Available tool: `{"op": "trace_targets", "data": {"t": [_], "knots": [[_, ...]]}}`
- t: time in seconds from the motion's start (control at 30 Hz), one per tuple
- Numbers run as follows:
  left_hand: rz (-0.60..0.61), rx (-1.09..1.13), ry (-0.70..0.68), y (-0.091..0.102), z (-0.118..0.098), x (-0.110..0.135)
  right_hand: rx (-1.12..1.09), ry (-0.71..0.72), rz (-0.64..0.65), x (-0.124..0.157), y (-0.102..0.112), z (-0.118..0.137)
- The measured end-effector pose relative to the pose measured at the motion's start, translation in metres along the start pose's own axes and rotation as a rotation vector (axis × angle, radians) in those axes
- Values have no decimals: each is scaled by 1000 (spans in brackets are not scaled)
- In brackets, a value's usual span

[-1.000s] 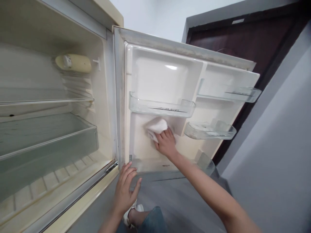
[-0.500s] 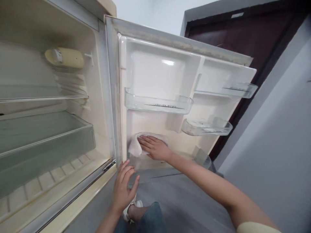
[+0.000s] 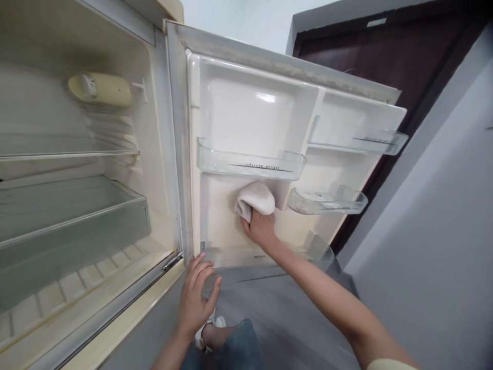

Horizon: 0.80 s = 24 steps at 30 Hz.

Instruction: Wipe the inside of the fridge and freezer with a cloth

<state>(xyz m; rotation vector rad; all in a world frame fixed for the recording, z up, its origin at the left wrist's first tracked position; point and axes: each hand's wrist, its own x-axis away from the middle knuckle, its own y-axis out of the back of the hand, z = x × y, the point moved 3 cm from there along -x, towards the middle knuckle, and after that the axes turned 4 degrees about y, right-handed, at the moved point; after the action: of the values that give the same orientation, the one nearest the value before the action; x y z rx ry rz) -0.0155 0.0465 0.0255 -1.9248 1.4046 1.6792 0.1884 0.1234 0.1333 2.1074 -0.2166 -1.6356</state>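
My right hand (image 3: pixel 260 228) is bunched around a white cloth (image 3: pixel 255 199), pressing it on the cream inner panel of an open refrigerator door (image 3: pixel 219 216), just under a transparent door bin (image 3: pixel 250 164). My left hand (image 3: pixel 196 295) stays low with its fingers apart, the fingertips at or very near the door's bottom edge. It holds nothing.
Two more transparent bins (image 3: pixel 327 202) hang on the door's right side. The refrigerator interior (image 3: pixel 77 190) at left has a glass shelf, a lower drawer and a pale yellow light cover. A dark brown door stands behind. Below lie a grey floor and my jeans-clad leg.
My right hand with the cloth has moved up and to the right from the panel's lower left, after lying flat there. My left hand and the door have stayed nearly still.
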Motion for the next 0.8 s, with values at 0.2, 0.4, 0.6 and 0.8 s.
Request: {"op": "trace_targets", "data": {"t": [0.2,0.4,0.6,0.8], "knots": [[9,-17,8,0,4,0,-301,-250,-186,-12,14,10],[22,-30,-3,1,3,-1,-268,-58,-69,-17,6,21],[17,-56,-20,1,1,-1,-571,-256,-123,-5,49,40],[24,-45,-24,0,5,1,-115,131,-518,8,90,31]]}}
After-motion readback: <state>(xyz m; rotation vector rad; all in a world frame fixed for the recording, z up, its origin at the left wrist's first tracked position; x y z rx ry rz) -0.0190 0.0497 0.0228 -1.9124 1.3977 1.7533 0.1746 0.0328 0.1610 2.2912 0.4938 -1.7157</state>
